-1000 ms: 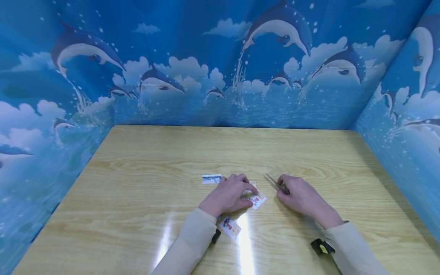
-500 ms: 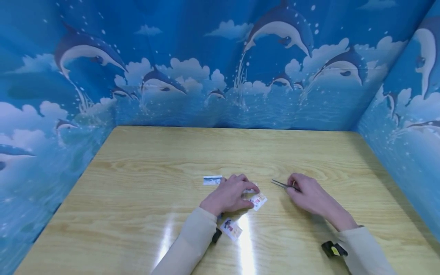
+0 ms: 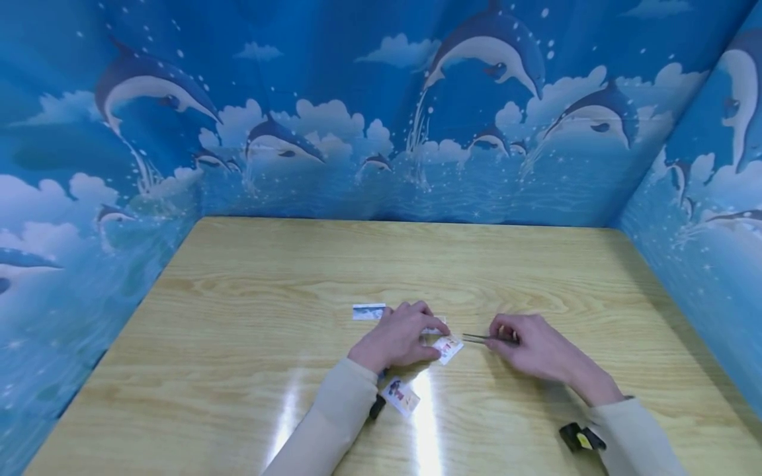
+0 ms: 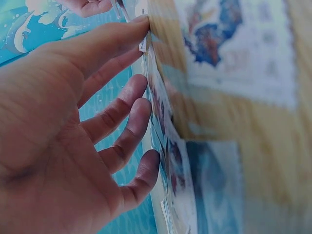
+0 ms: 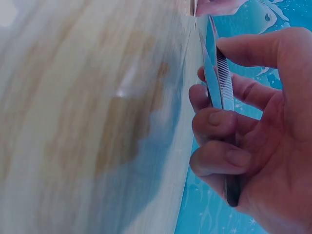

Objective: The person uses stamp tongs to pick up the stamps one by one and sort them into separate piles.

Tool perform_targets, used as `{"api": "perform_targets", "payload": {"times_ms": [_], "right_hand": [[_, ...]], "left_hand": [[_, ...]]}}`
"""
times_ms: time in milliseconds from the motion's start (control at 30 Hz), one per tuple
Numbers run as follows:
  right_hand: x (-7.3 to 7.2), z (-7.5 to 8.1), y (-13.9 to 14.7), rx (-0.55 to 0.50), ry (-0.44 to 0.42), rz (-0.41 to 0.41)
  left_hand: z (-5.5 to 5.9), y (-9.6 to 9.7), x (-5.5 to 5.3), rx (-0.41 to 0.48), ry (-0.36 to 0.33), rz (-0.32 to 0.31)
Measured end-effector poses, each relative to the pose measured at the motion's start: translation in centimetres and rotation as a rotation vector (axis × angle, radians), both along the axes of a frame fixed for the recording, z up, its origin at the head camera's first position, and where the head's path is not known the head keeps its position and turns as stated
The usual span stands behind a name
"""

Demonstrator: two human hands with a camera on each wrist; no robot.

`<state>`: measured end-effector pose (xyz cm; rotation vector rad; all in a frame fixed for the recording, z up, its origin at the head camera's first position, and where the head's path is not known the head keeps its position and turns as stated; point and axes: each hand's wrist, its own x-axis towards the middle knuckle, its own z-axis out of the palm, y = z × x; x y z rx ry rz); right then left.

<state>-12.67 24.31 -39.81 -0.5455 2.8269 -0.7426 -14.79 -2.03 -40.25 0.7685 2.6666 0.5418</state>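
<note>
We are seeing the right hand (image 3: 532,347) holding the tweezers (image 5: 224,80); its grip is pinching them, one fingertip pressing on the ridged side, other fingers curling round lower down. The tips are standing apart and pointing at the left hand (image 3: 397,336), just beside the middle stamp (image 3: 450,350); whether they are touching it, we aren't able to tell. The left grip is spread, fingers bending loosely, thumb and forefinger tips resting at the edges of that stamp, which is lying on the counter (image 3: 268,291). We are also spotting a part-covered stamp (image 3: 440,321) peeking out behind the forefinger, a landscape stamp (image 3: 368,311) lying flat just beyond the knuckles, and a near stamp (image 3: 401,396) lying askew beside the left cuff (image 3: 348,390). In the left wrist view a blue stamp (image 4: 214,185) is showing below the fingertips. A black device (image 3: 582,437) with a yellow mark is sitting at the right cuff (image 3: 628,426). Behind everything, a dolphin backdrop (image 3: 357,73) is hanging along the counter's far edge.
</note>
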Motion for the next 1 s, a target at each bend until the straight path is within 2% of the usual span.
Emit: {"api": "perform_targets", "payload": {"times_ms": [400, 667, 1000], "right_hand": [[0.08, -0.34, -0.28, -0.001, 0.028, 0.066], [-0.11, -0.4, -0.36, -0.008, 0.049, 0.085], [-0.25, -0.14, -0.52, -0.017, 0.036, 0.103]], "left_hand": [[0.02, 0.15, 0.01, -0.014, 0.0, 0.002], [-0.01, 0.12, -0.07, -0.022, 0.014, 0.002], [0.04, 0.18, 0.0, -0.017, 0.011, -0.001]]}}
